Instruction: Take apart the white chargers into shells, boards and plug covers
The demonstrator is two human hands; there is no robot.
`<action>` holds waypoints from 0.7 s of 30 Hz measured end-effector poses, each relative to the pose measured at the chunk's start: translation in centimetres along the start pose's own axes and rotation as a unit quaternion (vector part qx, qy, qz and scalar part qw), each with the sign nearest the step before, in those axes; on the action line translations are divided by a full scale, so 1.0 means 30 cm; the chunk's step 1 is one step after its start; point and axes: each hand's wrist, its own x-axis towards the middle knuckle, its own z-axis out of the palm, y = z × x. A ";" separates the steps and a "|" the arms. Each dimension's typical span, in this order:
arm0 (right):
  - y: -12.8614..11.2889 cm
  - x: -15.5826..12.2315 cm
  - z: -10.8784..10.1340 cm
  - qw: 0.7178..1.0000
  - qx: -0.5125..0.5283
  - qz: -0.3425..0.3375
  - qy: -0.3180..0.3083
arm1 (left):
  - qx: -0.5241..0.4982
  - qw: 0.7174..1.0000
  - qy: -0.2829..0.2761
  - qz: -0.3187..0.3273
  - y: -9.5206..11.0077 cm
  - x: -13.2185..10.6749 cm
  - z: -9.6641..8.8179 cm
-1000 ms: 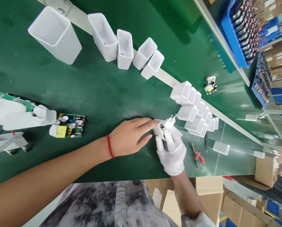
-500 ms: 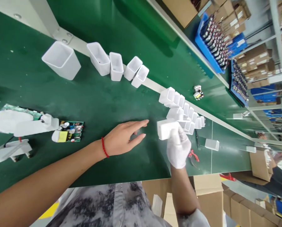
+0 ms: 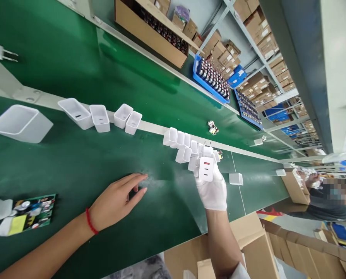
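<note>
Gloved right hand (image 3: 212, 192) holds a white charger (image 3: 206, 169) at right, near the white cups (image 3: 170, 137), the loose left hand (image 3: 117, 199) is empty, and this seems a looking step, so moving on needs a steady grip.

Electronics assembly workshop, set up like a factory line.
A long green workbench (image 3: 167, 201) carries open white plastic cases (image 3: 100, 120) and a bare circuit board (image 3: 35, 217); packed blue trays (image 3: 209, 90) stand along its far side, metal racking beyond is stacked with cardboard cartons (image 3: 271, 44), and farther along a person (image 3: 329, 205) appears near an open carton (image 3: 296, 186).
</note>
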 end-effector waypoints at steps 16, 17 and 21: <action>-0.169 0.842 -0.128 0.693 -0.703 -0.147 0.068 | -0.048 0.988 -0.042 -0.141 0.038 0.016 -0.029; -0.172 0.869 -0.156 0.690 -0.708 -0.135 0.063 | -0.044 0.986 -0.053 -0.154 0.035 0.013 -0.030; -0.258 0.915 -0.337 0.678 -0.725 -0.097 0.075 | -0.021 0.982 -0.060 -0.178 0.042 0.005 -0.024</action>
